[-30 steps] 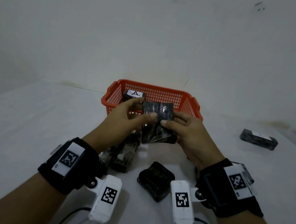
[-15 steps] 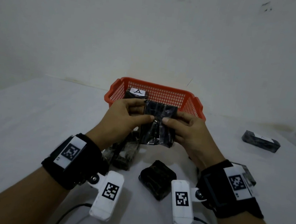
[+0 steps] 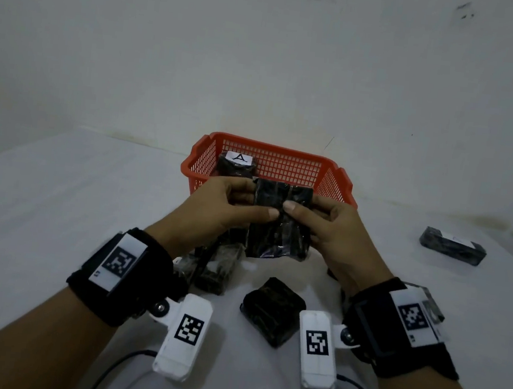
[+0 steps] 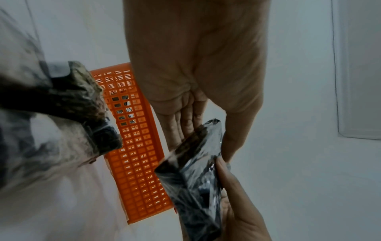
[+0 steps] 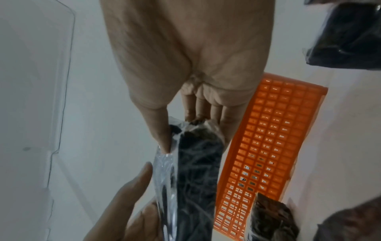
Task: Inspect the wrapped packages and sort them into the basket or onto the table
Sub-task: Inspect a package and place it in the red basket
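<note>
Both hands hold one dark plastic-wrapped package (image 3: 280,225) upright above the table, just in front of the orange basket (image 3: 329,178). My left hand (image 3: 232,206) pinches its left side with thumb in front. My right hand (image 3: 325,223) pinches the right side the same way. The left wrist view shows the package (image 4: 195,171) edge-on between the fingers, as does the right wrist view, package (image 5: 195,171). Inside the basket stands a wrapped package with a white label marked "A" (image 3: 238,164). No label shows on the held package's near face.
More wrapped packages lie on the white table: a pile (image 3: 215,269) under my left wrist, one (image 3: 271,310) between my wrists, one with a white label (image 3: 452,249) at the far right, one (image 3: 427,304) partly hidden behind my right wrist. A wall rises behind the basket.
The two hands have tilted and turned the package between them, its lower end now swung nearer to me. The hands keep the same grips in front of the basket.
</note>
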